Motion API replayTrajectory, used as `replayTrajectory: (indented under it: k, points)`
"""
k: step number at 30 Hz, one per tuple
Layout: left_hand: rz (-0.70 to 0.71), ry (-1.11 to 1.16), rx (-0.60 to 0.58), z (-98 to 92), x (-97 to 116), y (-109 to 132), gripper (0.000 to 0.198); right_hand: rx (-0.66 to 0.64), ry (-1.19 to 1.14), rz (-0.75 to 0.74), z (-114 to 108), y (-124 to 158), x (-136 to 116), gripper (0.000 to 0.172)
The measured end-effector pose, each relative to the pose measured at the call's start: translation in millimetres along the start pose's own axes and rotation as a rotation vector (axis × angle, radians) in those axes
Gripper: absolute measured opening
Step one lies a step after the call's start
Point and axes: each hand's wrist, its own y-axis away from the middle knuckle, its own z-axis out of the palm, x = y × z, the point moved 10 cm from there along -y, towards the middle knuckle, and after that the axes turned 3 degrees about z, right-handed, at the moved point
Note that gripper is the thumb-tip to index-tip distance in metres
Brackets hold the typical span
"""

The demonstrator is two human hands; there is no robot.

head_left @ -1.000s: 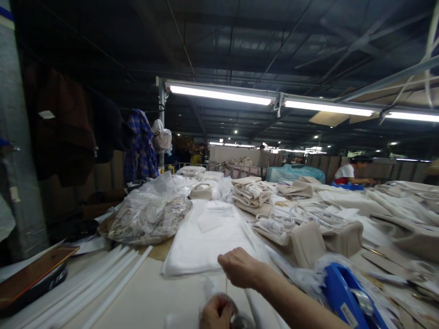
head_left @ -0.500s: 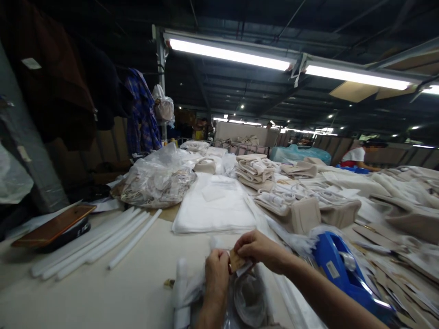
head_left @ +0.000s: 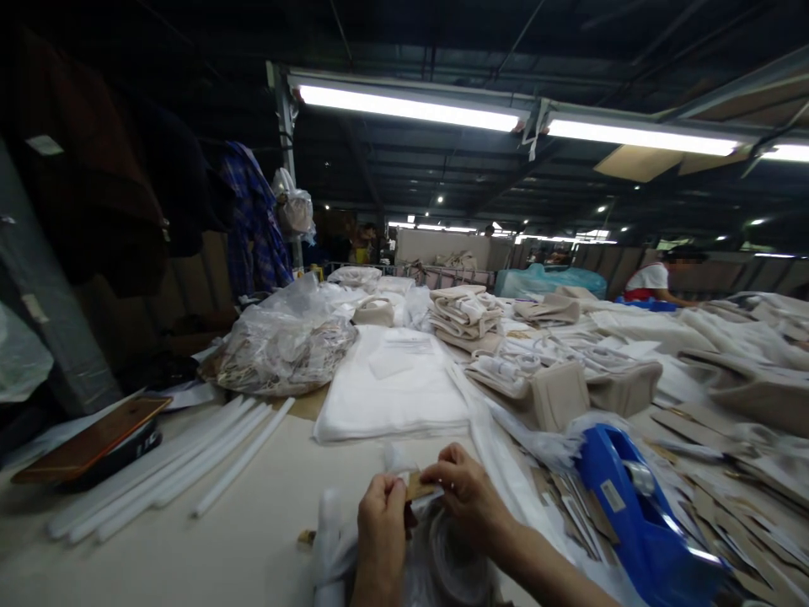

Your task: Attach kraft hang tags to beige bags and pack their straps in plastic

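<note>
Both hands meet at the near middle of the table, over a bundle wrapped in clear plastic (head_left: 452, 556). Between them is a small tan tag (head_left: 418, 486). My left hand (head_left: 383, 523) pinches its left end, and my right hand (head_left: 464, 489) has thumb and fingertips closed on its right end. Under the right fingers a bit of white shows, too small to make out. Left of the bundle stands a white wrapped roll (head_left: 327, 539), beside a small brass-coloured piece (head_left: 307, 537). The underside of the bundle is hidden by my hands and the frame edge.
A blue tape dispenser (head_left: 638, 506) stands to the right, among flat tan pieces. Ahead lies a stack of white sheets (head_left: 392, 396); beige fabric bags (head_left: 556, 396) are heaped beyond. White tubes (head_left: 170, 472) and a brown phone-like case (head_left: 94, 438) lie left. A person (head_left: 654, 278) works far right.
Both hands have shifted slightly left and down in view, and the right hand has drawn back toward the tag's right end. The tag now lies flatter between the hands.
</note>
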Motion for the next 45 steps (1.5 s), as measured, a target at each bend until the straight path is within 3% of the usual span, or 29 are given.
replayTrajectory:
  k: [4,8,16,23,29,37,39,42,45]
  points:
    - [0.015,0.108,-0.004,-1.5,-2,4,0.035,-0.087,0.266,-0.275,11,10,-24,0.042]
    - [0.023,0.167,-0.005,-2.7,1,7,0.038,-0.149,0.214,-0.414,18,15,-36,0.035]
    - [-0.037,0.297,0.022,-9.7,2,14,0.038,-0.120,0.510,-0.467,25,17,-42,0.026]
    - [-0.058,0.360,0.040,-14.8,11,21,0.031,-0.125,0.622,-0.522,41,18,-41,0.014]
    - [-0.020,0.205,-0.019,-13.7,19,24,0.029,-0.140,0.698,-0.556,48,20,-44,0.008]
    - [0.015,0.099,-0.059,-7.5,21,35,0.030,-0.183,0.673,-0.483,57,15,-38,0.007]
    - [0.088,0.011,-0.016,-7.1,25,42,0.030,-0.200,0.643,-0.463,57,14,-35,0.006]
    - [0.305,-0.190,0.102,-3.5,36,55,0.031,-0.215,0.588,-0.444,51,14,-34,0.004]
    - [0.417,-0.490,0.171,12.4,31,66,0.033,-0.216,0.524,-0.437,44,16,-37,0.010]
